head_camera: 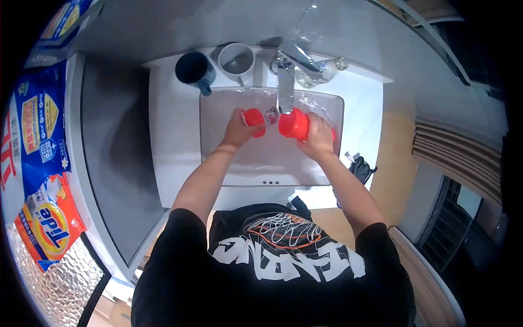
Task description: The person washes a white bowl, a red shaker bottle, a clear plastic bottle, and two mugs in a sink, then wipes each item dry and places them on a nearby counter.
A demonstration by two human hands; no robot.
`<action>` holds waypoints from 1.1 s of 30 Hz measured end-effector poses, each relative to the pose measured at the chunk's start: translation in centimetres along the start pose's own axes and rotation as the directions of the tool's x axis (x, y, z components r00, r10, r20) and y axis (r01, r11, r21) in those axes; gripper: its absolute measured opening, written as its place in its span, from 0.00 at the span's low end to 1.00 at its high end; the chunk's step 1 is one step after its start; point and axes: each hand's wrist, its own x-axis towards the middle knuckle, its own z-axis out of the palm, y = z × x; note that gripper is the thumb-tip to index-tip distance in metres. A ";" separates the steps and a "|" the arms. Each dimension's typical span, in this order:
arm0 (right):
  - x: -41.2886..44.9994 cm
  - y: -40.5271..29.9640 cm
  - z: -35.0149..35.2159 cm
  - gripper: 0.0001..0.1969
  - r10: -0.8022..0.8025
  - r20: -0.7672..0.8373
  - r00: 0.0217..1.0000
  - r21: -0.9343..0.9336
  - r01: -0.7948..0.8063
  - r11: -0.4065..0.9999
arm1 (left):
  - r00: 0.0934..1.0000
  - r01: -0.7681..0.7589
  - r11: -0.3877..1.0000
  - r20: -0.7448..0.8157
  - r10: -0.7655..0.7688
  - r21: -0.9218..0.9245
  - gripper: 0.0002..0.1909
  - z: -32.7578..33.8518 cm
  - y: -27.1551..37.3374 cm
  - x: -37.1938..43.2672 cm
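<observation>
Both of my hands are over the rectangular sink basin (261, 165), under the chrome faucet (285, 88). My left hand (237, 130) grips a small red piece (255, 118), perhaps a cap or cup; its far side is hidden by my fingers. A larger red cylindrical container (293, 124) is in my right hand (320, 137), lying tilted with its wide end toward the left. That wide end sits just below the spout tip. The two red things are apart. Between them shows a clear, shiny patch, water or the drain; I cannot tell which.
Behind the basin stand a dark blue mug (195, 70), a white mug (237, 61) and a clear glass bottle (325, 72). A black bag (361, 168) rests at the counter's right edge. Detergent packs, one Tide (51, 225), are at far left beside a grey panel (118, 155).
</observation>
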 end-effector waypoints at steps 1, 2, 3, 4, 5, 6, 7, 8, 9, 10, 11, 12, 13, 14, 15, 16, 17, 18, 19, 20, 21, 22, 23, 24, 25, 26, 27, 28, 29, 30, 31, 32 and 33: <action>0.4 -0.3 0.8 0.43 0.003 0.009 1.000 -0.001 -0.003 1.000 | 0.983 -0.175 0.874 0.039 0.177 0.453 0.41 0.2 2.5 -1.1; 0.9 -0.7 1.6 0.43 0.013 0.004 1.000 -0.099 -0.013 0.995 | 0.938 -0.302 0.528 0.149 0.313 0.794 0.40 0.1 3.9 -2.0; 1.5 -1.2 2.3 0.43 0.015 -0.002 1.000 -0.194 -0.015 0.981 | 0.941 -0.288 0.534 0.132 0.311 0.795 0.40 0.0 3.5 -2.1; 1.9 -1.6 2.7 0.43 0.001 0.007 1.000 -0.192 0.000 0.981 | 0.928 -0.281 0.388 0.144 0.344 0.878 0.38 0.0 2.8 -2.0; 2.4 -1.8 3.1 0.42 -0.033 0.004 0.999 -0.221 0.033 0.975 | 0.913 -0.262 0.231 0.164 0.373 0.937 0.35 0.0 2.1 -2.0; 2.9 -1.9 3.4 0.41 -0.065 -0.002 0.998 -0.253 0.062 0.965 | 0.915 -0.254 0.238 0.153 0.372 0.938 0.35 0.0 1.5 -1.8; 3.4 -2.1 3.8 0.41 -0.073 0.004 0.997 -0.255 0.072 0.964 | 0.889 -0.235 0.133 0.158 0.429 0.963 0.31 0.0 0.9 -1.6; 3.8 -2.3 4.2 0.40 -0.036 0.050 0.998 -0.299 0.050 0.953 | 0.860 -0.208 0.027 0.170 0.481 0.978 0.28 0.1 0.4 -1.3; 4.1 -2.3 4.7 0.39 0.004 0.098 0.995 -0.344 0.030 0.939 | 0.864 -0.200 0.036 0.159 0.477 0.979 0.28 0.4 0.1 -1.0; 4.4 -2.2 5.2 0.39 -0.002 0.108 0.994 -0.346 0.039 0.937 | 0.867 -0.218 0.060 0.165 0.471 0.974 0.27 0.7 -0.1 -0.6; 4.7 -2.1 5.7 0.38 -0.026 0.136 0.990 -0.333 0.070 0.940 | 0.869 -0.236 0.084 0.171 0.464 0.968 0.26 1.2 -0.3 -0.2; 5.0 -1.9 6.3 0.36 -0.053 0.165 0.985 -0.317 0.103 0.943 | 0.874 -0.226 0.093 0.159 0.459 0.970 0.26 1.8 -0.9 0.5; 5.1 -1.5 7.5 0.36 -0.060 0.172 0.983 -0.316 0.113 0.942 | 0.906 -0.133 0.068 0.093 0.412 0.989 0.25 2.5 -1.4 1.2; 5.2 -1.1 8.8 0.39 -0.058 0.112 0.992 -0.296 0.089 0.951 | 0.931 -0.041 0.038 0.024 0.365 0.998 0.24 3.0 -1.9 2.0; 5.4 -1.5 9.0 0.42 -0.051 0.055 0.997 -0.271 0.064 0.960 | 0.934 -0.033 0.041 0.016 0.357 0.999 0.24 3.2 -1.7 2.6; 5.7 -1.7 9.1 0.42 -0.055 0.065 0.996 -0.268 0.071 0.961 | 0.971 -0.046 0.058 0.031 0.236 0.997 0.23 3.3 -1.6 3.2; 6.1 -1.8 9.0 0.43 -0.097 0.073 0.993 -0.262 0.113 0.959 | 0.992 -0.057 0.076 0.048 0.113 0.995 0.23 3.4 -1.5 3.7; 6.4 -2.2 8.6 0.45 -0.138 0.079 0.987 -0.256 0.154 0.954 | 0.993 -0.051 0.079 0.042 0.108 0.996 0.23 3.4 -1.5 4.1; 6.6 -2.1 8.8 0.45 -0.142 0.084 0.986 -0.254 0.159 0.954 | 0.993 -0.047 0.095 0.036 0.115 0.994 0.23 3.5 -1.5 4.3; 7.0 -1.9 9.0 0.46 -0.220 -0.001 0.976 -0.178 0.216 0.960 | 0.992 -0.042 0.110 0.029 0.122 0.993 0.23 3.4 -1.7 4.4; 7.3 -1.3 9.1 0.47 -0.247 -0.051 0.968 -0.140 0.238 0.961 | 0.992 -0.045 0.108 0.031 0.120 0.993 0.23 3.4 -1.2 4.4; 7.5 -0.5 9.4 0.47 -0.272 -0.099 0.957 -0.106 0.262 0.959 | 0.989 -0.080 0.097 0.067 0.135 0.992 0.24 3.1 -0.4 4.2; 7.6 0.4 9.5 0.38 -0.215 -0.068 0.974 -0.023 0.214 0.977 | 0.983 -0.116 0.084 0.103 0.150 0.990 0.26 2.8 0.5 3.9; 7.7 0.6 9.2 0.33 -0.188 -0.052 0.981 0.019 0.189 0.982 | 0.983 -0.119 0.081 0.106 0.149 0.990 0.26 2.3 1.0 3.6; 8.0 0.2 8.5 0.29 -0.166 -0.033 0.986 0.061 0.167 0.984 | 0.977 -0.176 0.169 0.151 0.151 0.970 0.29 1.4 1.2 3.5; 8.4 0.0 7.4 0.33 -0.106 0.042 0.993 0.190 0.096 0.977 | 0.968 -0.233 0.255 0.197 0.157 0.938 0.32 0.5 1.4 3.3; 8.5 -0.3 6.3 0.38 -0.050 0.123 0.991 0.305 0.011 0.952 | 0.966 -0.238 0.255 0.202 0.159 0.937 0.32 -0.1 1.5 3.2; 8.4 0.5 6.3 0.38 -0.045 0.121 0.992 0.302 0.006 0.953 | 0.959 -0.265 0.382 0.200 0.203 0.885 0.33 -0.7 1.6 3.0; 8.3 2.0 6.5 0.40 -0.047 0.230 0.972 0.387 -0.047 0.921 | 0.950 -0.293 0.500 0.192 0.244 0.815 0.35 -1.0 1.6 3.0; 8.4 2.2 6.0 0.42 -0.059 0.284 0.957 0.424 -0.070 0.903 | 0.950 -0.295 0.503 0.192 0.248 0.812 0.35 -1.2 1.2 3.0; 8.4 2.3 5.6 0.43 -0.068 0.335 0.940 0.457 -0.100 0.884 | 0.984 -0.170 0.799 0.060 0.166 0.576 0.31 -1.3 0.5 3.1; 8.2 2.4 5.1 0.44 -0.035 0.385 0.922 0.519 -0.185 0.834 | 0.999 -0.029 0.969 -0.032 0.037 0.243 0.28 -1.2 -0.1 3.2; 7.7 2.4 4.7 0.45 -0.020 0.415 0.909 0.544 -0.231 0.806 | 0.999 -0.028 0.971 -0.030 0.036 0.238 0.28 -1.0 -0.5 3.3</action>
